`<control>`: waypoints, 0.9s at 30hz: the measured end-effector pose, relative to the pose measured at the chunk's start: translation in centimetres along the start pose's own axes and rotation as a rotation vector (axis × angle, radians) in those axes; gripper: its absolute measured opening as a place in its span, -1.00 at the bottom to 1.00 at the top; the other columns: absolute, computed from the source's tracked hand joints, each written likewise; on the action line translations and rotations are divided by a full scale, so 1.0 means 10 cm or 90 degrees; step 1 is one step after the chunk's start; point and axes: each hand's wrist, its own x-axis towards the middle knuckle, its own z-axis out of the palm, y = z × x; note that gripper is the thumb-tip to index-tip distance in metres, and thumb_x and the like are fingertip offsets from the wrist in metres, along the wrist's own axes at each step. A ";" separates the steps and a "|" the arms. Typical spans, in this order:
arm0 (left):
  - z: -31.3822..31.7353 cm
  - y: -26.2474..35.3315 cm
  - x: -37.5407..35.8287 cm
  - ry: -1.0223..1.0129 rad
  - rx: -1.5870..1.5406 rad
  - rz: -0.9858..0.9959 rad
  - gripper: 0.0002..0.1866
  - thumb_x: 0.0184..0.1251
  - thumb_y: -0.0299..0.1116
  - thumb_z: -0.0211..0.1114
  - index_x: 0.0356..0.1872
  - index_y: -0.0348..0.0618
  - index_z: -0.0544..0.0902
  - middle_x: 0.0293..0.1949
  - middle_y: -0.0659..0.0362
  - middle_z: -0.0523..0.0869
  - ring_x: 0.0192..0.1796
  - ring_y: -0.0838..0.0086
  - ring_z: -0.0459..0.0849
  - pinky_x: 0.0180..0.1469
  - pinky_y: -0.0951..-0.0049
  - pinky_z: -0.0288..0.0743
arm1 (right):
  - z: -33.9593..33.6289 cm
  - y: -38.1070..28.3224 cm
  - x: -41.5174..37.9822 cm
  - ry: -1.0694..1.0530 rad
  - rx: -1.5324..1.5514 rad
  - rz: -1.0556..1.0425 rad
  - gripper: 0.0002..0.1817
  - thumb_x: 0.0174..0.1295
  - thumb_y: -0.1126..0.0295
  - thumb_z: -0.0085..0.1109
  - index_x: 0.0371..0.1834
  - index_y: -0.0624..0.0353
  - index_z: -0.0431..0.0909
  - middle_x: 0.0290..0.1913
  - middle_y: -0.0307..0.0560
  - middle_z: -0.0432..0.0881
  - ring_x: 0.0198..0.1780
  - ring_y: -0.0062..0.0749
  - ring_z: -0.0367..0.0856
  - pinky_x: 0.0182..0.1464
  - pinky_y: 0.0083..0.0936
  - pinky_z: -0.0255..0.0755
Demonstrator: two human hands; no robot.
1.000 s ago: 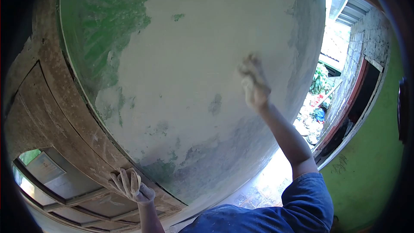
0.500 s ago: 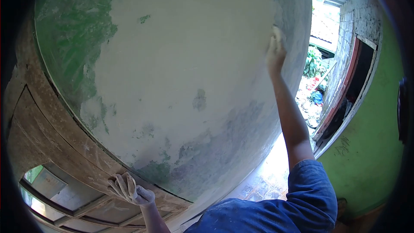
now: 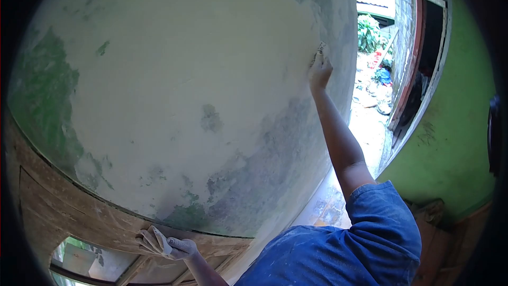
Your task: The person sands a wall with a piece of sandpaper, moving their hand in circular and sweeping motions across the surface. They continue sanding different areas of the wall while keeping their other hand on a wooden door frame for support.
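My right hand is raised at the upper right of a large wall coated in pale filler. Its fingers are closed on a small pale piece with dark marks, which looks like folded sandpaper, held at the wall surface. Low at the left, my left hand is against the brown wooden frame below the wall's edge. Its fingers are stretched out and whitened with dust. I make out nothing held in it.
Old green paint shows on the wall's left side. Glass panes sit in the wooden frame at lower left. On the right, a bright opening shows plants and scattered rubbish outside. A green wall with a dark doorway stands farther right.
The view has shifted, so the wall lies farther left and the doorway shows higher. My right hand has turned, and the pale piece at its fingertips shows more plainly. My left hand remains at the frame.
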 end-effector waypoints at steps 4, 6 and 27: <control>0.02 0.02 0.01 0.011 0.019 -0.027 -0.59 0.46 -0.27 -0.24 0.11 -0.30 0.45 0.16 -0.17 0.48 0.28 -0.15 0.33 0.32 -0.25 -0.06 | 0.13 -0.55 -0.75 -0.116 -0.003 -0.320 -0.71 0.28 0.52 0.02 0.06 0.26 0.50 0.10 0.06 0.55 0.15 -0.19 0.52 0.18 -0.40 0.37; 0.00 -0.01 -0.02 0.004 0.017 -0.015 -0.56 0.47 -0.26 -0.24 0.15 -0.36 0.42 0.21 -0.14 0.43 0.31 -0.10 0.29 0.35 -0.17 -0.08 | 0.04 -0.59 -0.96 -0.184 -0.043 -0.475 -0.72 0.26 0.57 0.02 0.04 0.24 0.51 0.17 0.06 0.49 0.25 -0.12 0.41 0.29 -0.35 0.26; -0.02 0.21 0.18 -0.017 0.015 0.031 -0.53 0.49 -0.29 -0.31 0.28 -0.37 0.26 0.31 -0.08 0.31 0.40 0.04 0.17 0.38 -0.04 -0.04 | -0.53 0.49 -0.87 -0.113 -0.162 -0.327 -0.70 0.32 0.45 -0.04 0.07 0.29 0.49 0.20 0.07 0.46 0.28 -0.05 0.36 0.32 -0.35 0.21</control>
